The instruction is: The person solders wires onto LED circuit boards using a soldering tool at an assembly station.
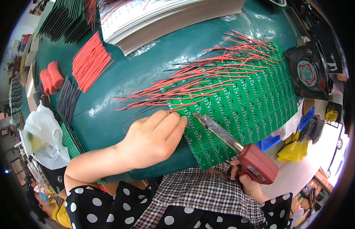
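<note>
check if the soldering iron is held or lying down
Held: the right hand is around the red handle of the soldering iron, its metal tip slanting over the green circuit boards.

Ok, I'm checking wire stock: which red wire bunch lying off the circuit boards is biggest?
The wide red pile just left of the white-topped stack; the compact red bunches further left are much smaller.

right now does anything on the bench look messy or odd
The red and black wires across the far end of the green board crisscross unevenly, unlike the neat red pile at left. No spill or damage stands out.
</note>
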Demonstrator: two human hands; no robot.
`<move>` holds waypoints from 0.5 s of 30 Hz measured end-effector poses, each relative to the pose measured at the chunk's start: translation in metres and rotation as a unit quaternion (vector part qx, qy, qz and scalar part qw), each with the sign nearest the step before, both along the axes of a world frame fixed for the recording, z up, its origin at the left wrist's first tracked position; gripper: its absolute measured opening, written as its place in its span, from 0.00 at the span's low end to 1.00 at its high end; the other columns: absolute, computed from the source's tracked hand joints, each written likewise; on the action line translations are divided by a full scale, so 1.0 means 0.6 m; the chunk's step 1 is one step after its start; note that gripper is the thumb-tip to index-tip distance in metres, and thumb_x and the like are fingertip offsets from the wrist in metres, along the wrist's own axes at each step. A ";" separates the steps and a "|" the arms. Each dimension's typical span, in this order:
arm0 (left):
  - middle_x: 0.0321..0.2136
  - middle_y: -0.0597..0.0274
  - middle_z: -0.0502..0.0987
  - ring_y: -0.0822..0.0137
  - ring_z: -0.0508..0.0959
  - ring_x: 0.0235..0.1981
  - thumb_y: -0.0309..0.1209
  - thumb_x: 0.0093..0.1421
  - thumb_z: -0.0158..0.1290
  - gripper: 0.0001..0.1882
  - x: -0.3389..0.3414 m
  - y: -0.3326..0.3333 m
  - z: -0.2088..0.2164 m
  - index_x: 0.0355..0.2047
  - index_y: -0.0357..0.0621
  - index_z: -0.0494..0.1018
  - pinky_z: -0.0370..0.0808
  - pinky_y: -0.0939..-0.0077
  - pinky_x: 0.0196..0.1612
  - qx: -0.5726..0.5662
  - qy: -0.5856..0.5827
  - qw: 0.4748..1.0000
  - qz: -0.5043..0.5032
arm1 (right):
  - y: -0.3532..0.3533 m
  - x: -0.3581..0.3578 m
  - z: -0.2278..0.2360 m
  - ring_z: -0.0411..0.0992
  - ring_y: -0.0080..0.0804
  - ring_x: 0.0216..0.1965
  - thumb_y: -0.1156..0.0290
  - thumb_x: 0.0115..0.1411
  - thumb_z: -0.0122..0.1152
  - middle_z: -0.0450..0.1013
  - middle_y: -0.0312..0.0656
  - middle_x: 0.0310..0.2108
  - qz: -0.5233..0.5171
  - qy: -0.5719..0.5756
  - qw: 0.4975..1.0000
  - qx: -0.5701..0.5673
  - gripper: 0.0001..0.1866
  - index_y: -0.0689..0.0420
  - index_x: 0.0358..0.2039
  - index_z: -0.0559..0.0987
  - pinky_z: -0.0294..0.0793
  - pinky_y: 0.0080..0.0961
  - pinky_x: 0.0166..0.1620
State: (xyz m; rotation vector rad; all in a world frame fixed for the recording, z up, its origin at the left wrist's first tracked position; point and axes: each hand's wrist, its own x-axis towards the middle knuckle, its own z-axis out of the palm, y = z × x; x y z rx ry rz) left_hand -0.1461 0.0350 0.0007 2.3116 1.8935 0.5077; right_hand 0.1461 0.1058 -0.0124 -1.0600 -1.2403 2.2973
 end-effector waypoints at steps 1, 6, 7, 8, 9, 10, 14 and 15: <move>0.30 0.57 0.71 0.64 0.74 0.26 0.25 0.38 0.52 0.19 0.001 0.003 -0.001 0.35 0.32 0.74 0.73 0.77 0.24 0.001 0.000 1.000 -0.008 | 0.001 0.001 0.000 0.71 0.28 0.29 0.74 0.48 0.64 0.72 0.44 0.39 -0.004 0.000 1.000 -0.013 0.34 0.65 0.54 0.61 0.71 0.22 0.33; 0.29 0.57 0.71 0.65 0.73 0.26 0.25 0.38 0.52 0.19 0.001 0.003 -0.005 0.35 0.32 0.74 0.73 0.77 0.23 -0.001 -0.005 1.000 -0.006 | -0.001 0.009 -0.011 0.73 0.27 0.31 0.74 0.44 0.65 0.73 0.43 0.37 0.020 -0.041 0.999 -0.006 0.34 0.68 0.52 0.65 0.73 0.21 0.34; 0.29 0.57 0.71 0.65 0.73 0.25 0.24 0.38 0.52 0.19 0.001 0.003 -0.006 0.35 0.32 0.74 0.72 0.77 0.23 -0.001 -0.008 1.000 -0.001 | -0.001 0.012 -0.014 0.73 0.26 0.32 0.74 0.43 0.66 0.74 0.43 0.36 0.038 -0.056 0.997 0.026 0.34 0.68 0.51 0.66 0.73 0.21 0.35; 0.29 0.57 0.71 0.65 0.73 0.25 0.24 0.38 0.52 0.19 0.001 0.002 -0.007 0.35 0.32 0.74 0.72 0.77 0.23 -0.001 -0.008 1.000 -0.002 | -0.003 0.015 -0.016 0.73 0.26 0.32 0.74 0.43 0.66 0.74 0.43 0.36 0.041 -0.062 0.997 0.022 0.34 0.68 0.51 0.66 0.73 0.21 0.35; 0.29 0.57 0.71 0.65 0.73 0.25 0.24 0.38 0.52 0.19 0.002 0.001 -0.006 0.35 0.32 0.74 0.73 0.77 0.23 -0.006 -0.003 1.000 0.001 | -0.006 0.018 -0.018 0.74 0.26 0.33 0.73 0.43 0.66 0.74 0.44 0.36 0.066 -0.107 0.989 0.078 0.33 0.68 0.51 0.66 0.73 0.21 0.36; 0.29 0.57 0.71 0.65 0.73 0.25 0.24 0.38 0.52 0.19 0.002 0.000 -0.006 0.35 0.32 0.74 0.73 0.77 0.24 -0.017 0.001 1.000 0.005 | -0.008 0.021 -0.020 0.74 0.26 0.34 0.72 0.43 0.66 0.74 0.44 0.36 0.085 -0.134 0.978 0.135 0.33 0.68 0.50 0.67 0.73 0.21 0.37; 0.29 0.57 0.71 0.66 0.73 0.25 0.24 0.39 0.52 0.19 0.003 0.000 -0.005 0.35 0.32 0.74 0.73 0.77 0.24 -0.018 0.002 1.000 0.008 | -0.013 0.037 -0.030 0.75 0.29 0.34 0.71 0.43 0.66 0.74 0.44 0.36 0.066 -0.129 0.985 0.089 0.30 0.66 0.48 0.70 0.73 0.22 0.38; 0.29 0.57 0.71 0.66 0.73 0.25 0.24 0.39 0.52 0.19 0.004 0.000 -0.005 0.35 0.32 0.74 0.73 0.77 0.24 -0.017 0.004 1.000 0.009 | -0.015 0.040 -0.034 0.75 0.30 0.34 0.71 0.43 0.65 0.74 0.44 0.36 0.081 -0.149 0.978 0.117 0.29 0.66 0.47 0.71 0.74 0.23 0.37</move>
